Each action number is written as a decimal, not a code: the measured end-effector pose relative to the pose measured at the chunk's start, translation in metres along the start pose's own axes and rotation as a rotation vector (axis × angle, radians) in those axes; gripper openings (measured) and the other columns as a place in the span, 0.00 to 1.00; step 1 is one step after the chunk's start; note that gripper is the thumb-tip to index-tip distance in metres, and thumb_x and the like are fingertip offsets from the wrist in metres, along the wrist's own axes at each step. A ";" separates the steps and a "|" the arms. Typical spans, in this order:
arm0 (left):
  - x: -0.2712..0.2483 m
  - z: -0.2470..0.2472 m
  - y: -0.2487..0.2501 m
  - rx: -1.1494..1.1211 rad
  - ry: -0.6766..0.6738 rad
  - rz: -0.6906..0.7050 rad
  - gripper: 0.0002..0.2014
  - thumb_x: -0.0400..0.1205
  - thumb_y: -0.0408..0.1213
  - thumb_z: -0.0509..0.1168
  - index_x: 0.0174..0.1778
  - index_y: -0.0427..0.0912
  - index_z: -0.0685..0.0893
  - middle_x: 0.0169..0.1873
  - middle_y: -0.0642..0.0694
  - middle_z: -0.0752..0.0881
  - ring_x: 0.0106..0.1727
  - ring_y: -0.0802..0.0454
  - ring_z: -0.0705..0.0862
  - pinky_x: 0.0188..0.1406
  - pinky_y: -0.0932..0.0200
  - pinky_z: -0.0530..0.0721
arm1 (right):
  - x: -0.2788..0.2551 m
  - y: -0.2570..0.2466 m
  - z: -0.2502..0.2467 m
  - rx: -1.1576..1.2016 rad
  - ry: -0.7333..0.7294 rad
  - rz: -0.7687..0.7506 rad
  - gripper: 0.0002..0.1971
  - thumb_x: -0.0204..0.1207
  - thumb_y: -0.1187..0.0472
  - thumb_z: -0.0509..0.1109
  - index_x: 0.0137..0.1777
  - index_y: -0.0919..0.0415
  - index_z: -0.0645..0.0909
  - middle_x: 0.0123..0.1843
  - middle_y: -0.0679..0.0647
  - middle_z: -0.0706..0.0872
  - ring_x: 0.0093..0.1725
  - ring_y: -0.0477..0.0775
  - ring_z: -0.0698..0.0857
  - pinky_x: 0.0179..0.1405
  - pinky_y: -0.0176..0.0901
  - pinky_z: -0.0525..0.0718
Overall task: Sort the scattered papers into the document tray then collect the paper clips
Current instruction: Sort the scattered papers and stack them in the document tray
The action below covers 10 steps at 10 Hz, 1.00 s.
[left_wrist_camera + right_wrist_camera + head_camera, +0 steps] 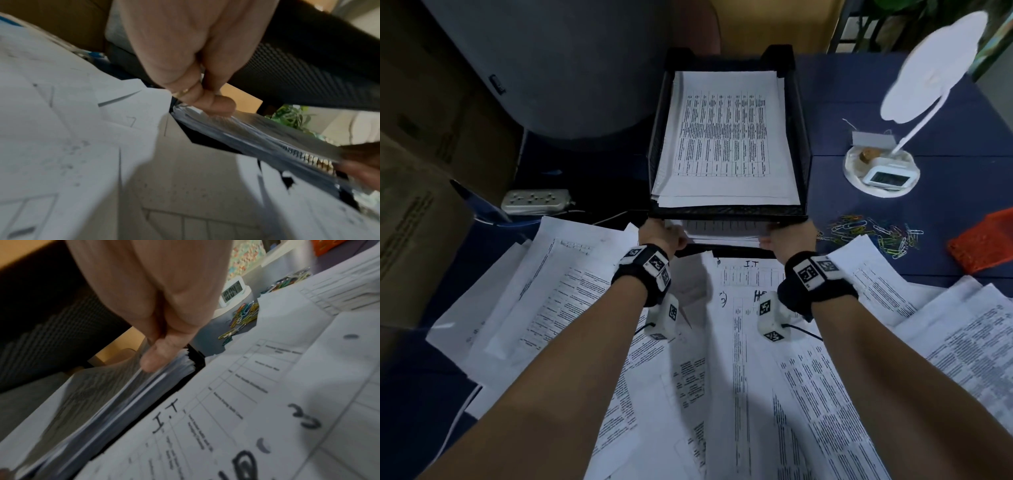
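Observation:
A black mesh two-tier document tray stands at the middle of the desk, with printed sheets in its upper tier. In the lower tier's front opening lies a paper stack. My left hand grips the stack's left corner and my right hand its right corner. The left wrist view shows the left hand with its thumb on top of the stack. The right hand likewise presses its thumb on the stack. Coloured paper clips lie scattered right of the tray. Loose papers cover the near desk.
A white desk lamp with a small clock on its base stands at the right rear. An orange mesh item lies at the right edge. A power strip sits left of the tray, and cardboard boxes stand further left.

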<state>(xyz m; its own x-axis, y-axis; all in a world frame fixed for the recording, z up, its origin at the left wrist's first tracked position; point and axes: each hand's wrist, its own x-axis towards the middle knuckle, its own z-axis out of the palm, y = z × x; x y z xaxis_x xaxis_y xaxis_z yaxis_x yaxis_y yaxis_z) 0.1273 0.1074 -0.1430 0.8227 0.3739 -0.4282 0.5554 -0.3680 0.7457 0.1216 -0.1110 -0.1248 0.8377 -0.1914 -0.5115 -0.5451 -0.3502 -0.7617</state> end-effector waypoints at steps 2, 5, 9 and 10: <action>-0.002 -0.002 -0.005 0.292 0.126 0.109 0.22 0.75 0.40 0.72 0.62 0.36 0.80 0.48 0.38 0.87 0.46 0.40 0.87 0.35 0.57 0.81 | 0.020 0.026 0.002 -0.235 0.329 -0.163 0.06 0.74 0.61 0.68 0.37 0.60 0.81 0.43 0.59 0.87 0.42 0.56 0.84 0.40 0.38 0.78; -0.039 -0.006 -0.019 0.329 0.077 0.212 0.08 0.79 0.35 0.66 0.51 0.39 0.75 0.50 0.35 0.85 0.51 0.37 0.84 0.44 0.51 0.81 | -0.021 0.046 -0.026 -0.342 0.266 -0.199 0.12 0.77 0.61 0.68 0.58 0.62 0.86 0.57 0.58 0.88 0.58 0.60 0.84 0.46 0.32 0.70; -0.154 0.048 -0.059 0.573 -0.221 0.447 0.09 0.81 0.36 0.58 0.48 0.42 0.84 0.50 0.44 0.82 0.49 0.46 0.81 0.50 0.55 0.82 | -0.096 0.123 -0.085 -0.534 0.300 0.053 0.10 0.77 0.58 0.66 0.56 0.50 0.82 0.59 0.55 0.83 0.67 0.61 0.76 0.63 0.52 0.76; -0.172 0.060 -0.061 0.782 -0.263 0.507 0.12 0.78 0.40 0.59 0.54 0.48 0.84 0.59 0.45 0.82 0.56 0.45 0.80 0.56 0.51 0.81 | -0.114 0.140 -0.092 -0.690 0.294 0.186 0.18 0.75 0.55 0.66 0.65 0.50 0.74 0.66 0.58 0.73 0.69 0.62 0.70 0.66 0.62 0.72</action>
<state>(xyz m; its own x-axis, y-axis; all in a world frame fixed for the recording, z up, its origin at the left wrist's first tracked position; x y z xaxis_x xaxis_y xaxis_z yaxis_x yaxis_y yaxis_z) -0.0405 0.0144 -0.1457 0.9347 -0.1527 -0.3210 -0.0271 -0.9310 0.3641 -0.0466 -0.2227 -0.1362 0.7614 -0.5051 -0.4063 -0.6144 -0.7622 -0.2038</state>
